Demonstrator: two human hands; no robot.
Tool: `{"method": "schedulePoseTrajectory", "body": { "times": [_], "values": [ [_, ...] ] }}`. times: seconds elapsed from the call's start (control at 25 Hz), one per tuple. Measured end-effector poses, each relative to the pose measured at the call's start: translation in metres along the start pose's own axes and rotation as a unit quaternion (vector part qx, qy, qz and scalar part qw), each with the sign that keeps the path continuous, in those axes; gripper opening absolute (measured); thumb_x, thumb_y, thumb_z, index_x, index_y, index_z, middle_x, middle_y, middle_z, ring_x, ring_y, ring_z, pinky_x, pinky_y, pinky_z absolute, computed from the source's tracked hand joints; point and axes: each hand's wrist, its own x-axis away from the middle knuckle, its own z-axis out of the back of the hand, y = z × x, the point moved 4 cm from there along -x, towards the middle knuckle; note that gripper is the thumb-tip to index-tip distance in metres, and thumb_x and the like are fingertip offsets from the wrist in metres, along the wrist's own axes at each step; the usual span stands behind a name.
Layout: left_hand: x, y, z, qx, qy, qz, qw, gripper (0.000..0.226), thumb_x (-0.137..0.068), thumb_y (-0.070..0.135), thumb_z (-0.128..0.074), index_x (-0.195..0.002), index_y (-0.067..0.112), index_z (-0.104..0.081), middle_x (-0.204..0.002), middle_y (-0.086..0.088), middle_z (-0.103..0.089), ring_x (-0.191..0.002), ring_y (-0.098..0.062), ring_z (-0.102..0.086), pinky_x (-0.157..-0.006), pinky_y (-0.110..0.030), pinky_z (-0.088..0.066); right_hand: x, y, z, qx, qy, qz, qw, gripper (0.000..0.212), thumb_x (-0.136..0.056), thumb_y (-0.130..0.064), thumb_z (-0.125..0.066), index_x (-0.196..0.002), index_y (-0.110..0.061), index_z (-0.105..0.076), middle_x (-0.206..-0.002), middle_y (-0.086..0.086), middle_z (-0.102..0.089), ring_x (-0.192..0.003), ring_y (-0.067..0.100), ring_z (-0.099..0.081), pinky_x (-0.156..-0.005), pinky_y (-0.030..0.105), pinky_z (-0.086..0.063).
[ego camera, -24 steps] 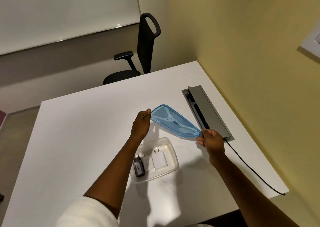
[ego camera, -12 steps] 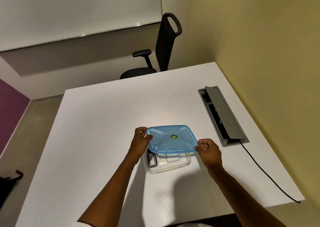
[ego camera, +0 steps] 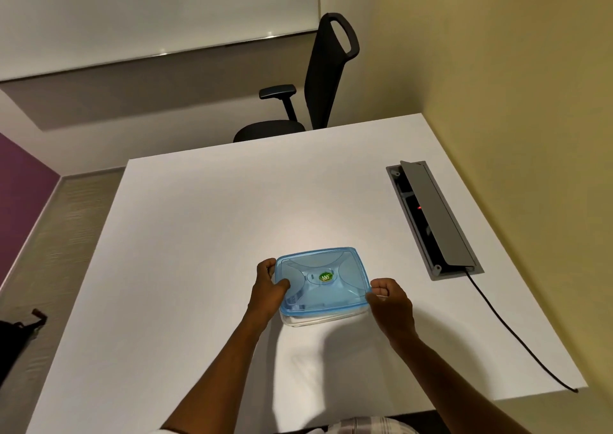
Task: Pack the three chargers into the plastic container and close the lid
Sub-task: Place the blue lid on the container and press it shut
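Blue lid (ego camera: 326, 274) sits on the plastic container (ego camera: 318, 319).
Left hand (ego camera: 268, 287) and right hand (ego camera: 391, 302) grasp the lid's opposite edges.

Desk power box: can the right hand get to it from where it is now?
Probably yes. The right hand grips the blue lid, and only bare white table lies between it and the power box, whose flap stands open. It would have to let go first.
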Motion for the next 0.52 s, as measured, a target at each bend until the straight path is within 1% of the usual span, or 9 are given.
{"method": "schedulePoseTrajectory", "body": {
  "times": [0.08, 0.16, 0.2, 0.28, 0.32, 0.44, 0.52],
  "values": [
    [-0.001, -0.004, -0.002, -0.004, -0.001, 0.003, 1.000, 0.053, -0.085, 0.001, -0.061, -0.127, 0.026, -0.040, -0.125, 0.005, -0.053, -0.106, -0.014, -0.058, -0.073, -0.017, -0.049, -0.003, -0.001, -0.004, 0.030, -0.012, 0.007, 0.999, 0.007, -0.078, -0.008, -0.061, -0.083, -0.012, -0.064, -0.085, 0.001, -0.067, -0.078, 0.024, -0.061, -0.063, 0.025, -0.044],
    [-0.002, -0.007, -0.004, -0.014, -0.005, 0.002, 1.000, 0.056, -0.085, 0.003, -0.062, -0.133, 0.022, -0.040, -0.129, 0.003, -0.052, -0.110, -0.018, -0.057, -0.081, -0.023, -0.050, -0.004, -0.001, -0.007, 0.041, -0.021, 0.004, 0.999, 0.009, -0.079, -0.010, -0.063, -0.083, -0.018, -0.063, -0.084, -0.002, -0.068, -0.081, 0.023, -0.063, -0.064, 0.026, -0.045],
    [-0.002, -0.009, -0.005, -0.019, -0.006, 0.002, 1.000, 0.058, -0.085, 0.004, -0.062, -0.135, 0.021, -0.040, -0.130, 0.002, -0.052, -0.112, -0.020, -0.057, -0.086, -0.028, -0.051, -0.004, 0.000, -0.008, 0.043, -0.024, 0.001, 0.999, 0.011, -0.080, -0.011, -0.064, -0.087, -0.020, -0.063, -0.085, -0.004, -0.068, -0.083, 0.021, -0.064, -0.067, 0.026, -0.046],
    [-0.001, -0.010, -0.007, -0.031, -0.005, -0.001, 0.999, 0.059, -0.085, 0.005, -0.062, -0.137, 0.022, -0.041, -0.129, 0.001, -0.055, -0.113, -0.022, -0.057, -0.093, -0.034, -0.052, -0.005, 0.003, -0.010, 0.055, -0.027, 0.006, 0.998, 0.017, -0.082, -0.013, -0.066, -0.099, -0.018, -0.064, -0.090, -0.002, -0.068, -0.087, 0.020, -0.064, -0.075, 0.027, -0.046],
    [0.000, -0.011, -0.008, -0.040, -0.003, -0.004, 0.999, 0.059, -0.086, 0.006, -0.062, -0.138, 0.024, -0.041, -0.128, 0.002, -0.056, -0.113, -0.022, -0.058, -0.092, -0.033, -0.052, -0.005, 0.004, -0.011, 0.062, -0.029, 0.009, 0.998, 0.020, -0.083, -0.013, -0.066, -0.103, -0.015, -0.064, -0.092, -0.001, -0.068, -0.087, 0.020, -0.063, -0.077, 0.027, -0.047],
    [0.003, -0.012, -0.010, -0.073, 0.010, -0.021, 0.997, 0.060, -0.087, 0.010, -0.063, -0.141, 0.025, -0.040, -0.127, 0.002, -0.058, -0.109, -0.021, -0.059, -0.087, -0.029, -0.050, -0.009, 0.002, -0.012, 0.085, -0.025, 0.007, 0.996, 0.027, -0.083, -0.014, -0.066, -0.110, -0.012, -0.062, -0.089, 0.001, -0.067, -0.085, 0.021, -0.061, -0.077, 0.029, -0.046],
    [0.003, -0.012, -0.011, -0.095, 0.017, -0.027, 0.995, 0.061, -0.088, 0.012, -0.063, -0.143, 0.023, -0.039, -0.129, 0.000, -0.059, -0.110, -0.022, -0.059, -0.091, -0.030, -0.051, -0.013, 0.000, -0.014, 0.102, -0.028, 0.009, 0.994, 0.034, -0.084, -0.018, -0.067, -0.116, -0.010, -0.059, -0.096, 0.006, -0.067, -0.090, 0.024, -0.062, -0.082, 0.035, -0.051]
  ]
}}
